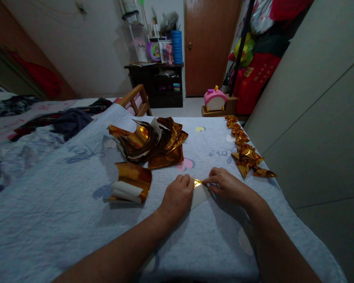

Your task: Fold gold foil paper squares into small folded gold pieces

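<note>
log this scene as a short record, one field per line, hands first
left hand: over the left part of a foil sheet
right hand: fingertips at the sheet's right side
sheet: pale side up, gold strip between the hands
left side: curled foil, larger gold foil pile beyond
right side: folded gold pieces
surface: light-blue printed cloth

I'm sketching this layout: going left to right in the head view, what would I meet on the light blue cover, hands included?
Curled gold paper → left hand → partly folded paper → right hand → folded gold pieces.
</note>
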Demonstrator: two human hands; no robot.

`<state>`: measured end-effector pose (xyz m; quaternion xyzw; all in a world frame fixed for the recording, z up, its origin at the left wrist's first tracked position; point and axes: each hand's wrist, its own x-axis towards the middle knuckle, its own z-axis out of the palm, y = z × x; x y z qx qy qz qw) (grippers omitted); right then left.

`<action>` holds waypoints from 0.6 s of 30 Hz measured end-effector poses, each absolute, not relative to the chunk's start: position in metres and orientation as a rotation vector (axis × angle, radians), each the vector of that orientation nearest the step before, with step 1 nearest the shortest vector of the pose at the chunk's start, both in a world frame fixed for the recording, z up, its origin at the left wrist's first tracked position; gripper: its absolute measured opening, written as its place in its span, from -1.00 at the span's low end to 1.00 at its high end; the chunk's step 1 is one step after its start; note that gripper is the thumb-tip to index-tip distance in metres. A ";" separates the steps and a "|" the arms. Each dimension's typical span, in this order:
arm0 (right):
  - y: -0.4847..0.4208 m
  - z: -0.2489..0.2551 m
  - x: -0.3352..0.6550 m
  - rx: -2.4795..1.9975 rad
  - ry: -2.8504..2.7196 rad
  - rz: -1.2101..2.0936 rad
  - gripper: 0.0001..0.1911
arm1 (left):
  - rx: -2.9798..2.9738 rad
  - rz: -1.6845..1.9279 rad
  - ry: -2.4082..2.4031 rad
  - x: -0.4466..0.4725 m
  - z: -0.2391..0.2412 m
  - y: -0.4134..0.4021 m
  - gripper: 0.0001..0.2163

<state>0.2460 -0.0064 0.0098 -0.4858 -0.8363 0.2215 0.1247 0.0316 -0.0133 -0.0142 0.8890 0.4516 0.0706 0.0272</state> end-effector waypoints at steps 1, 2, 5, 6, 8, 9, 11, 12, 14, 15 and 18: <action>-0.006 0.010 0.246 -1.416 -2.438 0.637 -0.69 | 2.737 0.231 1.393 0.031 -0.015 -0.013 -0.85; -0.006 0.010 0.244 -1.424 -2.432 0.623 -0.72 | 2.727 0.249 1.392 0.031 -0.016 -0.013 -0.86; -0.005 0.007 0.234 -1.485 -2.356 0.531 -0.74 | 2.682 0.372 1.396 0.029 -0.019 -0.010 -0.84; -0.004 0.004 0.229 -1.514 -2.311 0.489 -0.76 | 2.661 0.432 1.392 0.028 -0.021 -0.009 -0.82; -0.002 -0.002 0.220 -1.567 -2.257 0.451 -0.80 | 2.609 0.536 1.367 0.027 -0.024 -0.006 -0.73; -0.001 -0.004 0.216 -1.599 -2.257 0.428 -0.80 | 2.580 0.577 1.358 0.026 -0.025 -0.005 -0.70; 0.001 -0.009 0.210 -1.649 -2.252 0.392 -0.79 | 2.528 0.635 1.353 0.025 -0.027 -0.003 -0.67; 0.002 -0.009 0.209 -1.656 -2.253 0.395 -0.79 | 2.511 0.657 1.354 0.025 -0.028 -0.003 -0.66; 0.002 -0.009 0.208 -1.635 -2.256 0.439 -0.80 | 2.487 0.687 1.356 0.024 -0.029 -0.003 -0.65; 0.002 -0.009 0.208 -1.613 -2.257 0.471 -0.79 | 2.478 0.696 1.358 0.023 -0.028 -0.002 -0.66; 0.003 -0.008 0.210 -1.571 -2.251 0.538 -0.74 | 2.453 0.700 1.379 0.022 -0.027 -0.002 -0.70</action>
